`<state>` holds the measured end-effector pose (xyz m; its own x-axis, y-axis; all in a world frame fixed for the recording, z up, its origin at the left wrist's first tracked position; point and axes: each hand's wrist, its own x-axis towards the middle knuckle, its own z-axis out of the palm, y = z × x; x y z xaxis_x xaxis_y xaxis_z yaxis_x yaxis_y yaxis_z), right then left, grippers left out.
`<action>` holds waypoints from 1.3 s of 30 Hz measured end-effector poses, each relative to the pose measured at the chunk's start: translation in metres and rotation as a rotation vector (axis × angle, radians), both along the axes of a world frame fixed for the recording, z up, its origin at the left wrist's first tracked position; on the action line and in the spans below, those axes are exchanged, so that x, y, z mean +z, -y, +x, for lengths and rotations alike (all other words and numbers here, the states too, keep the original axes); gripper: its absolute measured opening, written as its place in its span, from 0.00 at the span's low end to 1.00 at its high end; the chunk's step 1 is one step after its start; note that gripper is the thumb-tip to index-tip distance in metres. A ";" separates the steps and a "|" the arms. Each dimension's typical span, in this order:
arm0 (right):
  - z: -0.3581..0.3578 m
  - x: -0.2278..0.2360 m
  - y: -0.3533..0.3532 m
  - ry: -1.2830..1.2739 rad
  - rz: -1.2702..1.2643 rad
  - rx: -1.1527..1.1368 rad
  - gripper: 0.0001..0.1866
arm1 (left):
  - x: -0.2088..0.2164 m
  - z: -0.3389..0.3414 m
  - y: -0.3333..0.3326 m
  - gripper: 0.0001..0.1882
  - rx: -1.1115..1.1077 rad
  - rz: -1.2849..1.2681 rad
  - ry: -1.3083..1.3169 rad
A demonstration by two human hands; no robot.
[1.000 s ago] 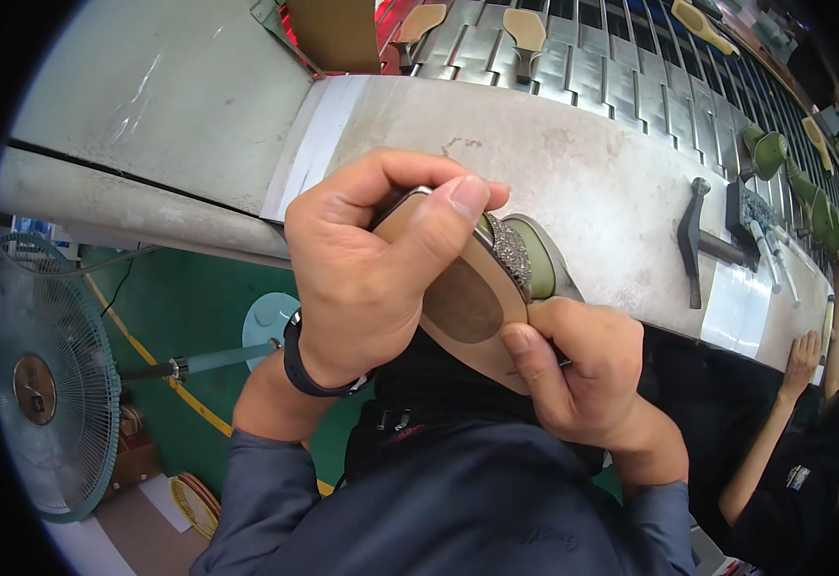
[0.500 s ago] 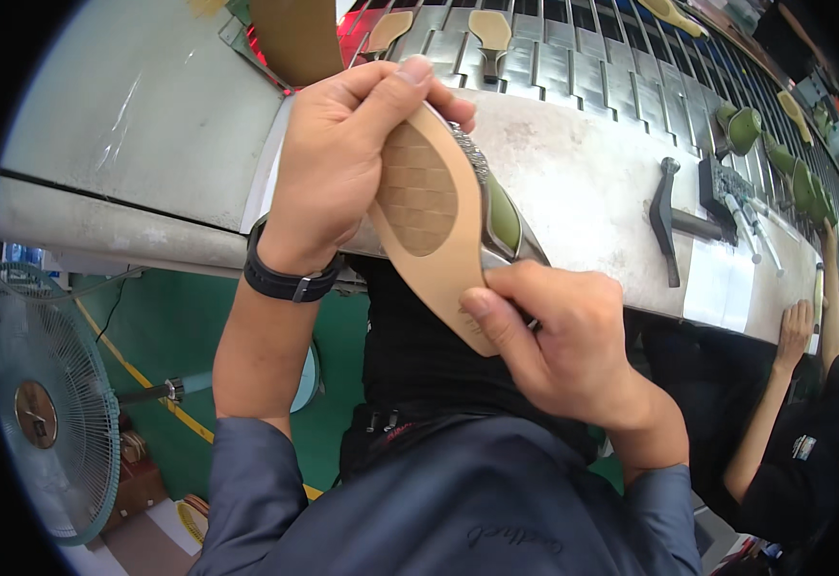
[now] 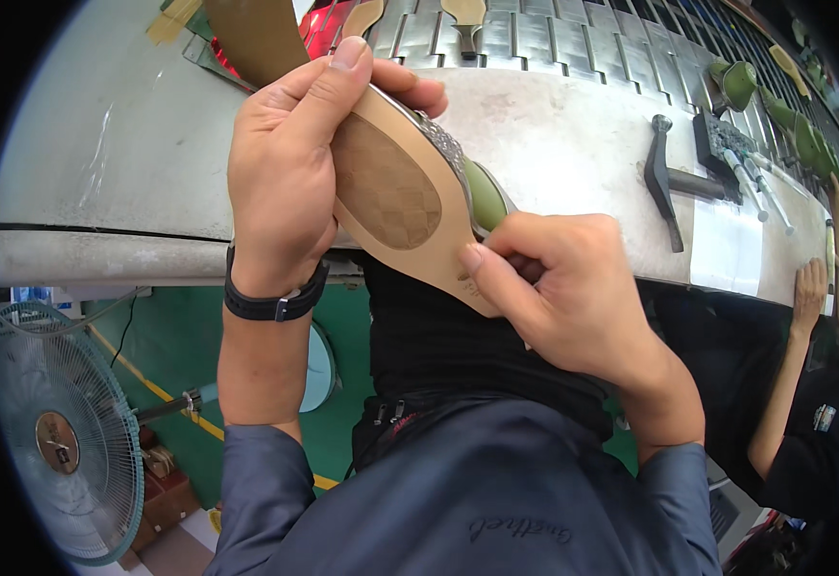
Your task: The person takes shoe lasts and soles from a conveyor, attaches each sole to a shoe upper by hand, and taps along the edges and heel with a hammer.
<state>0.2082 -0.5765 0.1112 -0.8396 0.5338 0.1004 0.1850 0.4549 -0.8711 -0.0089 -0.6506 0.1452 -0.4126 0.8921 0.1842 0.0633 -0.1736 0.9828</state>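
Fingers point(image 3: 344, 72) pinch a shoe point(image 3: 421, 204) by the scuffed table point(image 3: 563, 125), left hand point(image 3: 290, 163) at the broad end, right hand point(image 3: 568, 283) at the narrow one. Its smooth tan sole point(image 3: 441, 263) shows a checkered oval point(image 3: 384, 184).

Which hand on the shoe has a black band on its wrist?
The left hand, gripping the shoe: a black band circles its wrist. The right hand, also on the shoe, has a bare wrist.

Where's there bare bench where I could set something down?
The bench top is bare between the held shoe and the hammer, bordered by metal slats beyond; so is the pale panel left of the left hand. It's crowded right of the hammer: dark block, white pens.
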 end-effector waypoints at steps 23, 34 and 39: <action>0.107 -0.083 0.028 -0.296 -0.734 -0.291 0.26 | -0.123 0.035 -0.066 0.42 0.123 0.228 0.060; 0.038 -0.006 -0.040 -0.180 0.633 -0.074 0.25 | -0.107 0.047 -0.074 0.44 -0.217 0.288 -0.364; 0.043 -0.031 -0.043 -0.444 0.950 -0.157 0.26 | -0.106 0.050 -0.073 0.51 -0.208 0.198 -0.195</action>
<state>0.2510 -0.5334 0.0801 -0.5536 0.1745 0.8143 0.0536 0.9832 -0.1743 0.0407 -0.5781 0.0393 -0.1658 0.8922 0.4201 0.1902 -0.3891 0.9014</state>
